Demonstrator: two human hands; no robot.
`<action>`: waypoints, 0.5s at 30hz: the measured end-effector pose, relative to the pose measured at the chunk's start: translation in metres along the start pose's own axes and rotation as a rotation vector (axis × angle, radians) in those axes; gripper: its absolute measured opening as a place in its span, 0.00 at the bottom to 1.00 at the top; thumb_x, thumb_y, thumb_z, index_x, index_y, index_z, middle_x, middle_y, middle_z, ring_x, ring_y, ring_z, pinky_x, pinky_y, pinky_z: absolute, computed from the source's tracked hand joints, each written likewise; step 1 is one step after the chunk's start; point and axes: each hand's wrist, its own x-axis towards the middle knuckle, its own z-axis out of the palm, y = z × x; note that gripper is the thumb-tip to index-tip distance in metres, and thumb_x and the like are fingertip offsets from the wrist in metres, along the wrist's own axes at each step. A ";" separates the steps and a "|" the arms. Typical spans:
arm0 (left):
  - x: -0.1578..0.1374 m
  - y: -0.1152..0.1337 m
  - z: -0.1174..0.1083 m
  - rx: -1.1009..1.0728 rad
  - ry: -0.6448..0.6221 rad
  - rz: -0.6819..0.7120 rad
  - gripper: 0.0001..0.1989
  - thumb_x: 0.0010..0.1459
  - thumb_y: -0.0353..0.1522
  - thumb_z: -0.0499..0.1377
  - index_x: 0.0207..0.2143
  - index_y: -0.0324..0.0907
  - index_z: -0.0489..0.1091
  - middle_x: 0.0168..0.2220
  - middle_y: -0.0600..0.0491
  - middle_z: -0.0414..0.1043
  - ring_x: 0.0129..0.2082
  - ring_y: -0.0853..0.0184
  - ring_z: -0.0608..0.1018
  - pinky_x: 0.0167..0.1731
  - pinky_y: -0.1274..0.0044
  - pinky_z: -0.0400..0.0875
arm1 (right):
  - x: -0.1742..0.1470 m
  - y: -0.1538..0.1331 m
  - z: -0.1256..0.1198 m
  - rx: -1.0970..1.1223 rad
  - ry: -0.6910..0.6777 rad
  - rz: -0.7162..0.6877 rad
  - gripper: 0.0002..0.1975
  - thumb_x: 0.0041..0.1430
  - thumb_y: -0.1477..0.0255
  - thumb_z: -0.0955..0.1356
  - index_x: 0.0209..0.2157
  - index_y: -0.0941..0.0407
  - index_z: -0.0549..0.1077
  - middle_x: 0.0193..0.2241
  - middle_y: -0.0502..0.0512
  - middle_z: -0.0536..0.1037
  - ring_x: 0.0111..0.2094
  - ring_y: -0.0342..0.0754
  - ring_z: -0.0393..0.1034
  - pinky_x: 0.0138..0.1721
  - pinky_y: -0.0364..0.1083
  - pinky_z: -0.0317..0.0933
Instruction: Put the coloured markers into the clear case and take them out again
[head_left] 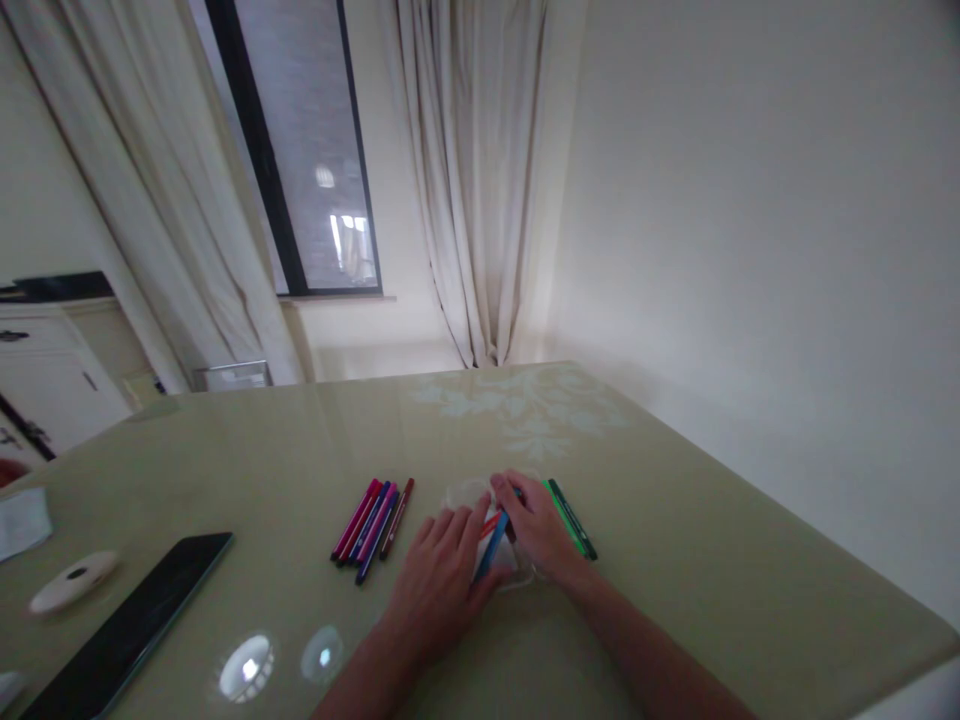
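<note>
A clear plastic pouch (469,490) lies on the table with a blue marker (493,546) and an orange-red marker (490,524) at it. My left hand (442,565) rests over the pouch's left side, fingers stretched forward, thumb by the blue marker's near end, holding the pouch. My right hand (541,528) is closed, thumb and fingers bent around the far end of the blue marker; its fingertips are partly hidden. Beside the right hand lie green markers (574,520), one light, one dark. Left of my left hand is a group of pink, purple and blue markers (369,525), next to a brown-red marker (397,519).
A black tablet (139,625) lies on the table (300,450) at the left, near a white oval device (73,582) and a pale folded cloth or tissue (24,522). A wall (765,250) borders the table's right side; curtains (472,180) hang behind.
</note>
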 end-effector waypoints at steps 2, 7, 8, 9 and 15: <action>0.002 0.002 0.001 0.086 -0.034 -0.038 0.21 0.71 0.33 0.49 0.64 0.39 0.61 0.52 0.41 0.75 0.50 0.52 0.78 0.51 0.58 0.72 | -0.004 -0.001 0.012 0.084 -0.111 0.009 0.25 0.66 0.48 0.63 0.28 0.54 0.68 0.21 0.47 0.70 0.21 0.44 0.67 0.23 0.42 0.62; 0.001 -0.017 0.001 0.216 -0.087 -0.178 0.30 0.61 0.17 0.46 0.64 0.39 0.60 0.51 0.42 0.75 0.46 0.59 0.80 0.45 0.68 0.76 | 0.007 0.007 -0.003 0.140 -0.097 -0.009 0.24 0.65 0.47 0.64 0.35 0.55 0.73 0.32 0.54 0.78 0.33 0.49 0.75 0.31 0.44 0.69; 0.000 -0.024 -0.001 0.254 -0.069 -0.232 0.30 0.61 0.17 0.46 0.64 0.39 0.61 0.51 0.42 0.75 0.47 0.59 0.80 0.45 0.69 0.76 | 0.012 0.010 -0.013 0.084 -0.034 -0.014 0.24 0.66 0.47 0.63 0.36 0.55 0.73 0.34 0.55 0.79 0.35 0.49 0.76 0.32 0.45 0.68; -0.001 -0.031 -0.002 0.292 -0.046 -0.279 0.29 0.61 0.17 0.45 0.63 0.39 0.62 0.52 0.41 0.74 0.47 0.58 0.80 0.45 0.68 0.76 | 0.016 0.013 -0.022 0.004 0.034 -0.020 0.24 0.67 0.48 0.62 0.37 0.55 0.73 0.34 0.55 0.79 0.36 0.50 0.75 0.34 0.45 0.67; -0.006 -0.052 -0.018 0.413 -0.011 -0.406 0.21 0.66 0.23 0.49 0.58 0.41 0.69 0.52 0.39 0.73 0.49 0.53 0.78 0.46 0.64 0.75 | 0.029 0.039 -0.053 -0.659 0.111 -0.094 0.20 0.72 0.61 0.59 0.30 0.55 0.72 0.30 0.56 0.76 0.35 0.51 0.70 0.38 0.47 0.59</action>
